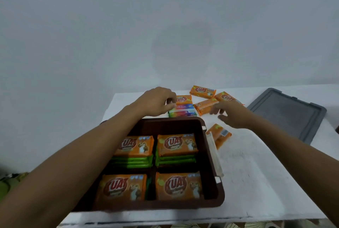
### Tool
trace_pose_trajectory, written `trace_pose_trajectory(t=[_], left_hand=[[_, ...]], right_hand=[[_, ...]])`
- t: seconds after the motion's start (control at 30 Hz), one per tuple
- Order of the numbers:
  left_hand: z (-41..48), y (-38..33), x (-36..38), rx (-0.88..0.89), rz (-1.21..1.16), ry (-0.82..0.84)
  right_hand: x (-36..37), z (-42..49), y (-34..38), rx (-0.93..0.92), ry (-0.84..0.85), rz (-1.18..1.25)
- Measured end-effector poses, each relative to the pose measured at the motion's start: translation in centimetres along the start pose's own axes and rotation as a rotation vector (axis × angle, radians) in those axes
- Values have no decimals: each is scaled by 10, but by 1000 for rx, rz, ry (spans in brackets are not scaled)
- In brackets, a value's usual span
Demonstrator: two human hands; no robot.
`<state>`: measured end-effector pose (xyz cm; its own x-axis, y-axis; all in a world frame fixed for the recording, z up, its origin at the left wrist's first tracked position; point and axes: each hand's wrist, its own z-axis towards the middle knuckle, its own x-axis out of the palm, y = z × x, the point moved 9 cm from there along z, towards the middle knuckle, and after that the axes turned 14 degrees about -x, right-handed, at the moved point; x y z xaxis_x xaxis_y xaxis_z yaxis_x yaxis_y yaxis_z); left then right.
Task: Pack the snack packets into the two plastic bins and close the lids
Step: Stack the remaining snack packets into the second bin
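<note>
Left grip (161, 102) pinching the near end of a small stack of packets (183, 109), fingers curled on its left edge, an orange packet on top and rainbow-colored ones under it. Right grip (229, 116) open, fingers spread, palm down, hovering close over a loose orange packet (204, 106) but holding nothing. Just past the right grip, two more orange packets (202, 92) lying flat on the white surface (256, 182). Right below that grip, one more orange packet (219, 135) lying beside the bin wall. Under both arms, nearer the body, the brown bin (211, 154), open, with four piles of snack packets inside: orange ones on top, green ones under them. Far off to the right of the right grip, a grey lid (288, 114) lying flat on the surface. Behind it all, a plain pale wall (165, 26).
</note>
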<state>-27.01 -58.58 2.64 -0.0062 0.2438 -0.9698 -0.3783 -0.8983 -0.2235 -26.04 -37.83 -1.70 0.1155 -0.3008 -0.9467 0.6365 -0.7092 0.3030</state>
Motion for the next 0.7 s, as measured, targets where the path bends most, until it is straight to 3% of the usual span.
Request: trace_pose_trajectory(t=[0.1,0.37,0.57,0.7], left_hand=[[37,1,29,-29,115,156],[85,2,95,-10,378,423],[97,-3,105,48,451,343],[96,12,94,-91,306,329]], right_hand=[[21,5,-31,17,135,49],[28,58,-66,-70,179,-203],[54,82,-86,-47,295,-127],[48,83,-81,-152,263,-164]])
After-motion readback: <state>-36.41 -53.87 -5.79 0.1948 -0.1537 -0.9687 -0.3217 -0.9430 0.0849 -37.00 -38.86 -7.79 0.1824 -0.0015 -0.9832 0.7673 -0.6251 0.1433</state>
